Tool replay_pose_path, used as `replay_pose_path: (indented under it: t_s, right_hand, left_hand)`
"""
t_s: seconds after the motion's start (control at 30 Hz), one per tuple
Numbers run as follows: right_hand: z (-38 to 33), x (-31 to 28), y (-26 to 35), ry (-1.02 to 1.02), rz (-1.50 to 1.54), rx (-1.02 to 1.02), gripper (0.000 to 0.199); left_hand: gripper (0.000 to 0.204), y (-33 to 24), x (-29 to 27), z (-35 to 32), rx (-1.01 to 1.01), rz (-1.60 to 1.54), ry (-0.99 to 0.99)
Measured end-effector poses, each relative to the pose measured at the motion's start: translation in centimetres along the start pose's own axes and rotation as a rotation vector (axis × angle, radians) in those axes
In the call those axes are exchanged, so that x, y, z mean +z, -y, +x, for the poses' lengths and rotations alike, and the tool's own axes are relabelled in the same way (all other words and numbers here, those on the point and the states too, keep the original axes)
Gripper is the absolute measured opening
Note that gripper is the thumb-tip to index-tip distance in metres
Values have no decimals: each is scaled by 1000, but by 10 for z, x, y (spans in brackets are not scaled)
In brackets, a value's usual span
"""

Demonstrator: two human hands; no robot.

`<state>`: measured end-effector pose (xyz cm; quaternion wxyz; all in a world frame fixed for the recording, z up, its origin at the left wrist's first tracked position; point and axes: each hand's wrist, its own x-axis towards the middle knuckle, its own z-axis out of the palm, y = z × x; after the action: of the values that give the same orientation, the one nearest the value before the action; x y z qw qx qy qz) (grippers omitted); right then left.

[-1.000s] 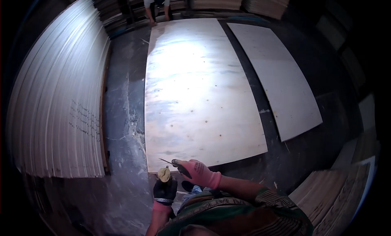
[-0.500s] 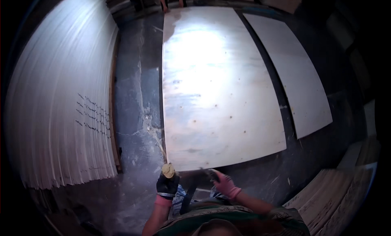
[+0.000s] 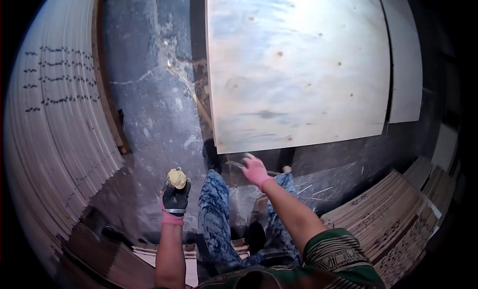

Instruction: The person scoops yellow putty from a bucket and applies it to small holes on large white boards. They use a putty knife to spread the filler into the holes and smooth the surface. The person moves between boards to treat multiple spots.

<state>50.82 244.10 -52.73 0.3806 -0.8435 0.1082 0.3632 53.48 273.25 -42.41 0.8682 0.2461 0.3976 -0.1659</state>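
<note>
My left hand [image 3: 175,197], in a dark-palmed glove with a pink cuff, is closed under a pale yellow putty-like lump [image 3: 177,179]. It is held up over the floor, left of my legs. My right hand [image 3: 256,172], in a pink glove, is just off the near edge of a large plywood sheet [image 3: 298,74]. Its fingers are closed on a thin grey tool [image 3: 236,164], blurred, so its kind is unclear. The sheet lies flat, with several small brown knots on its pale face.
A tall stack of sheets [image 3: 59,114] with dark edge marks stands at the left. Another pale sheet [image 3: 406,65] lies beyond the plywood's right side. Stacked boards [image 3: 381,221] fill the lower right. The grey floor [image 3: 144,104] is cracked, with splinters near my feet.
My view has tilted down and nearer, showing my legs. My left hand with the lump has moved left, away from the sheet's corner. The right hand remains near the sheet's front edge.
</note>
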Motion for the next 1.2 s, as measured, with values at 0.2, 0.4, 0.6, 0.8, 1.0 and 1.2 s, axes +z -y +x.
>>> replay_pose_path:
  t_s: [0.2, 0.4, 0.6, 0.8, 1.0, 1.2]
  right_hand:
    - [138, 81, 35, 275, -723, -870, 23]
    - [140, 72, 100, 536, -1189, -914, 24]
    - [69, 38, 101, 330, -1051, -950, 32]
    - [31, 20, 125, 440, -1078, -900, 32]
    - [38, 47, 122, 387, -1041, -848, 34]
    - [8, 7, 64, 51, -443, -866, 25]
  left_hand:
    - [45, 27, -65, 50, 27, -151, -1]
    - [41, 28, -107, 32, 161, -74, -2]
    - [45, 23, -34, 56, 156, -42, 185]
    - [40, 42, 84, 124, 115, 367, 411]
    - [34, 47, 66, 188, 177, 754, 348]
    - [31, 76, 53, 224, 225, 750, 354]
